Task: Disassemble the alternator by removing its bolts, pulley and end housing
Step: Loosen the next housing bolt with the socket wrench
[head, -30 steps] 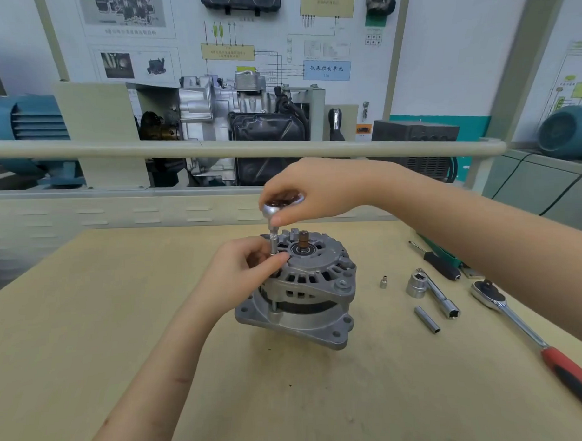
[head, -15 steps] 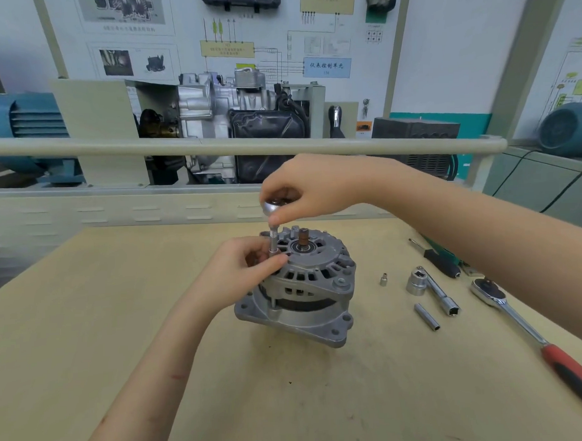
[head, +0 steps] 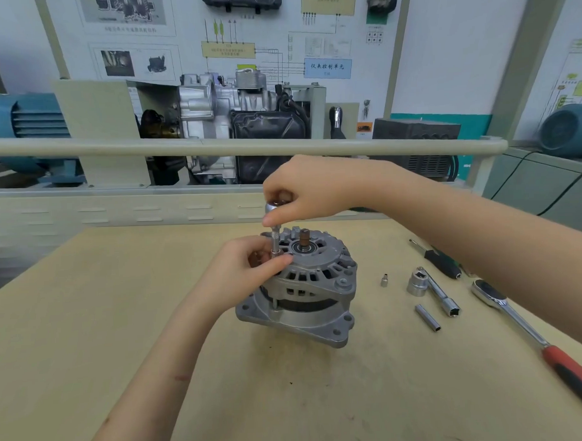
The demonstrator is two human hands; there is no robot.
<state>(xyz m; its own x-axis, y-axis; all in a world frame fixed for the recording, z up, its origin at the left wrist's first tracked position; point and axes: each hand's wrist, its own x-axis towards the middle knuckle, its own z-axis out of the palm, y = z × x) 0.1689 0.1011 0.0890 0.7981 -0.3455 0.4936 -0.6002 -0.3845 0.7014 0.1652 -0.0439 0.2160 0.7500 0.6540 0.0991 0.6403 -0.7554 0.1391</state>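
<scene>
While the table [head: 89, 343] carries everything, the alternator [head: 302, 292] sits near its middle, shaft end up. Right hand [head: 311, 190] grips the head of a small ratchet [head: 273, 209] from above, its socket extension [head: 276, 244] standing upright on the housing's top edge. Left hand [head: 242, 271] pinches that extension low down (fingers curled). Red-handled ratchet [head: 531, 337], loose sockets [head: 417, 283] and a tiny bit [head: 384, 279] lie to the right.
</scene>
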